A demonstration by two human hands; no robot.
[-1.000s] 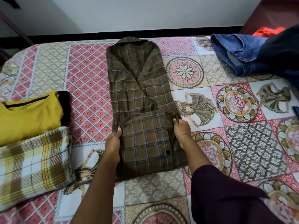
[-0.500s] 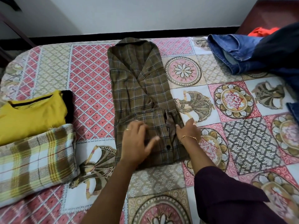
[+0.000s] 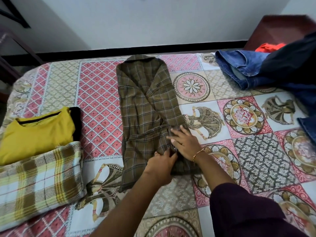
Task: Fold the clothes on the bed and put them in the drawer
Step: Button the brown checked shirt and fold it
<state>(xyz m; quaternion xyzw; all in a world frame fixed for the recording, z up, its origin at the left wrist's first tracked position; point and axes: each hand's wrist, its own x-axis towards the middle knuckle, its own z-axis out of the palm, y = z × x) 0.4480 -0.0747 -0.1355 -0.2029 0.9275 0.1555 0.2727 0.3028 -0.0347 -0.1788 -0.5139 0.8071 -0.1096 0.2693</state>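
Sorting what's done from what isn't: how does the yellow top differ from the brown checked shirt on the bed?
The yellow top is plain; the brown checked shirt is plaid. The top lies folded small at the bed's left, untouched; the shirt stretches long across the middle, its near end folded up, with the left hand and right hand on it. Both lie on the patterned bedspread.

I find no readable text, number, brand or sign anywhere in my head view. One small dark tag (image 3: 174, 148) sits on the brown checked shirt (image 3: 145, 106), at its folded edge between the two hands; it carries pale marks, too small and blurred for me to read. The bedspread (image 3: 99, 93) shows patterns and figures only, no lettering.
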